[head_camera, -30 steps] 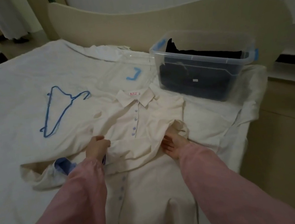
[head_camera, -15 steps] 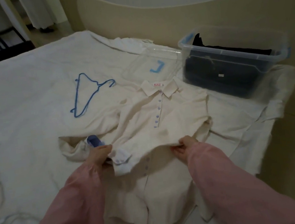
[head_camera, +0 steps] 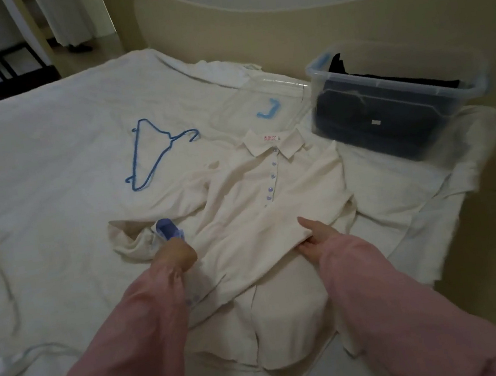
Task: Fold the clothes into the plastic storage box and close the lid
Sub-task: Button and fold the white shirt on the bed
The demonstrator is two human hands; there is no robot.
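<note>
Between left hand (head_camera: 178, 255) and right hand (head_camera: 317, 235), both pinching its fold: cream button-front collared shirt (head_camera: 274, 203), long axis front-to-back, collar pointing beyond grips.

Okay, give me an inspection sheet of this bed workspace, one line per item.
Surface: bed sheet, white and wrinkled.
Job's things: cream shirt lies button side up, partly folded; plastic storage box is open with dark clothes inside; lid lies flat on the sheet, left of the box.
Clutter: blue hanger, left of the collar.
Grippers: left hand grips the shirt's sleeve; right hand pinches the folded edge.
Cables: white cable, lower left.
Surroundings: headboard behind the box.
</note>
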